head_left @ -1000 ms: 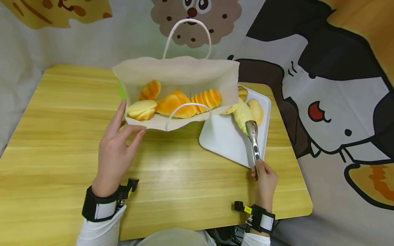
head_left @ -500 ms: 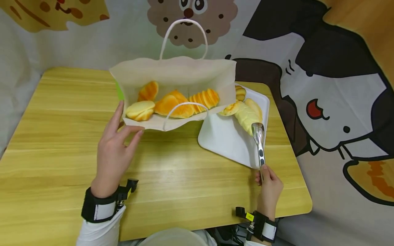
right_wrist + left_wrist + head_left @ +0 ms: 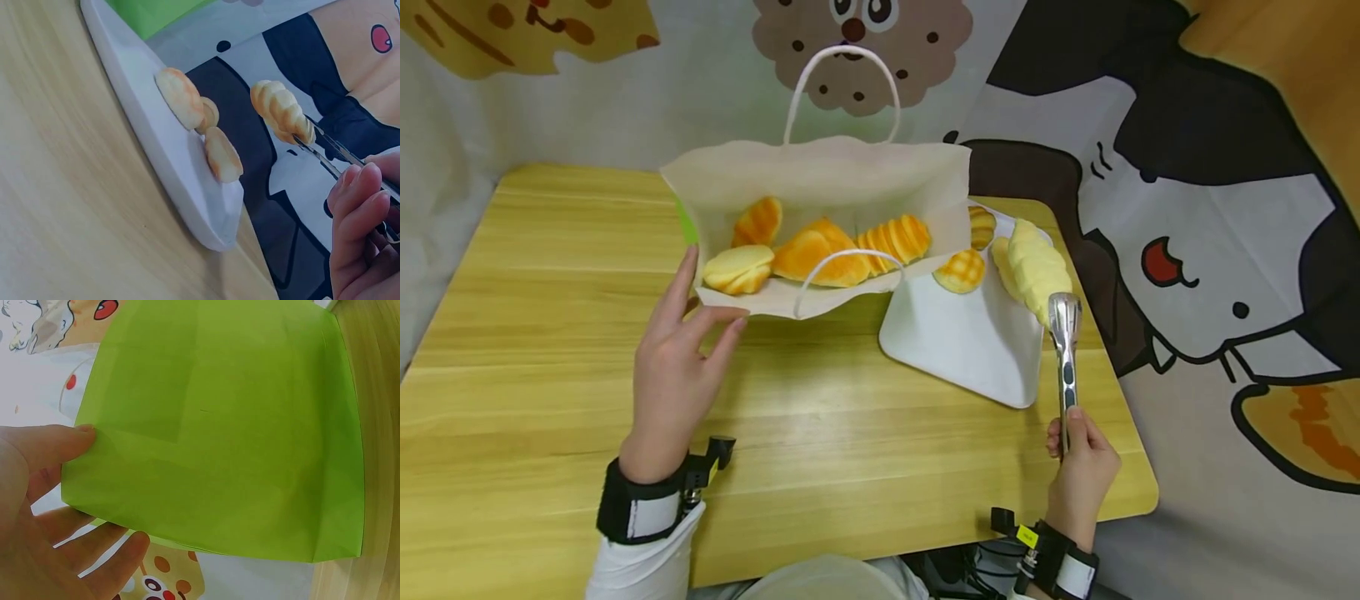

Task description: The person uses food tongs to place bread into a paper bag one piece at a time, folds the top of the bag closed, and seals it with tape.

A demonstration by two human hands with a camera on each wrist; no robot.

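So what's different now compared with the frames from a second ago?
The right hand has carried the pale braided bread rightward in the tongs, uncovering more of the checked bun on the tray. The left hand stays on the paper bag; the breads inside look unmoved.

Wooden table [image 3: 835,467]; cartoon-printed backdrop [image 3: 1210,242]

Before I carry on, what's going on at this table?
A person's right hand holds silver metal tongs, which grip a pale yellow braided bread roll raised above the white plastic-looking tray. The left hand holds the rim of an open green paper bag near one corner. Several golden bread pieces lie inside it; three others remain on the tray.
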